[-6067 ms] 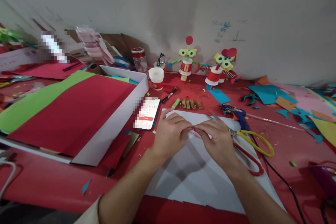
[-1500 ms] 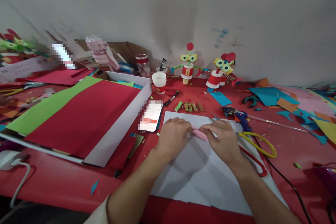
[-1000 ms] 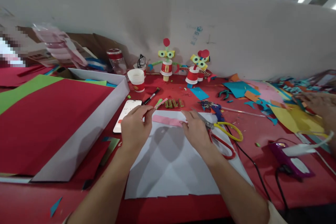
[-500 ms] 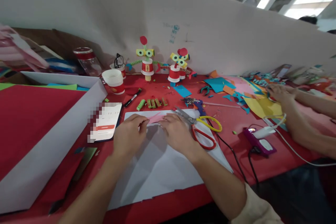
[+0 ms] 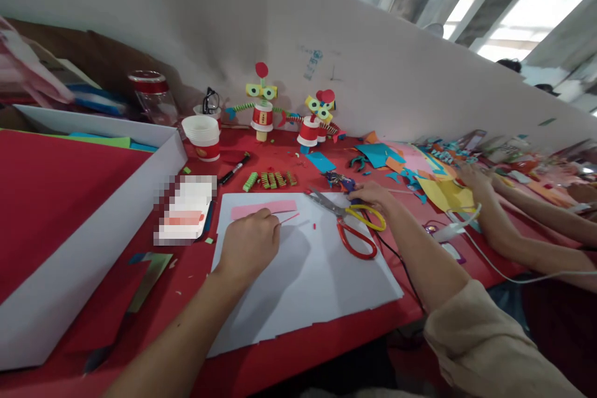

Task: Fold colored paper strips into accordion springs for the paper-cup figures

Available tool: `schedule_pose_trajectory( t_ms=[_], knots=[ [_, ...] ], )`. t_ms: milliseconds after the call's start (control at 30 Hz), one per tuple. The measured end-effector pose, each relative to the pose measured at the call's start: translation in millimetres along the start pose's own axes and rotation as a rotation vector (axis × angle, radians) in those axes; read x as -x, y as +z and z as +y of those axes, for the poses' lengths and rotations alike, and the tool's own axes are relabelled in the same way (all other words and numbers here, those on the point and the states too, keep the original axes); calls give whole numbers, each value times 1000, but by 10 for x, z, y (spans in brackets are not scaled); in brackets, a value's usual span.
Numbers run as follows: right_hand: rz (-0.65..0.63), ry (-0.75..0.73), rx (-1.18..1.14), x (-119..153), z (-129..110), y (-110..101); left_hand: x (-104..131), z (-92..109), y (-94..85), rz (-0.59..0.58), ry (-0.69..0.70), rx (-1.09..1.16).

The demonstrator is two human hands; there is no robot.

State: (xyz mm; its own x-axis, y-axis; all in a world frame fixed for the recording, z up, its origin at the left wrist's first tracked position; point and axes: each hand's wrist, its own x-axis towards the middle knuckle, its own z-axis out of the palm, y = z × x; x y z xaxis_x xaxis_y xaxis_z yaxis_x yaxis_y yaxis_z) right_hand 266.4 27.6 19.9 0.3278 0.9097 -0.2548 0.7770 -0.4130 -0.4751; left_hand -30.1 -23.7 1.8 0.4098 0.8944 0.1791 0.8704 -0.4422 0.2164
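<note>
My left hand (image 5: 252, 239) is closed above the white paper sheets (image 5: 326, 298), pinching a thin pink paper strip (image 5: 290, 218) whose end sticks out past the fingers. Just behind it a wider pink strip (image 5: 263, 206) lies flat, partly covered by the hand. Over at the right, my right hand (image 5: 375, 198) has its fingers curled around the handle of a blue hot glue gun (image 5: 338, 181), which lies on the table. Scissors (image 5: 342, 211) with one yellow and one red handle lie below that hand. A tiny red bit (image 5: 314, 226) rests on the paper.
Several folded green paper springs (image 5: 275, 180) and a black marker (image 5: 234, 169) lie behind the sheets. Paper-cup figures (image 5: 262, 115) stand by the wall. Left are a phone (image 5: 186, 208), stacked cups (image 5: 201, 137) and a white box (image 5: 116, 230). At right, another person's arm (image 5: 499, 224) works near paper scraps.
My right hand has let go of the pink paper and moved right to the glue gun. My left hand keeps the thin strip; the wider pink strip now lies on the sheet.
</note>
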Motion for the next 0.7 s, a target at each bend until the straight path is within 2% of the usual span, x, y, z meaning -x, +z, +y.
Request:
schedule_pose_trajectory(
  t_ms=[233, 433, 700],
  knots=[
    [146, -8, 112, 48, 217, -196, 36, 58, 3, -55, 25, 30],
    [122, 29, 140, 128, 159, -147, 58, 84, 51, -75, 58, 56],
    [100, 218, 25, 53, 74, -175, 51, 69, 51, -52, 101, -39]
  ],
)
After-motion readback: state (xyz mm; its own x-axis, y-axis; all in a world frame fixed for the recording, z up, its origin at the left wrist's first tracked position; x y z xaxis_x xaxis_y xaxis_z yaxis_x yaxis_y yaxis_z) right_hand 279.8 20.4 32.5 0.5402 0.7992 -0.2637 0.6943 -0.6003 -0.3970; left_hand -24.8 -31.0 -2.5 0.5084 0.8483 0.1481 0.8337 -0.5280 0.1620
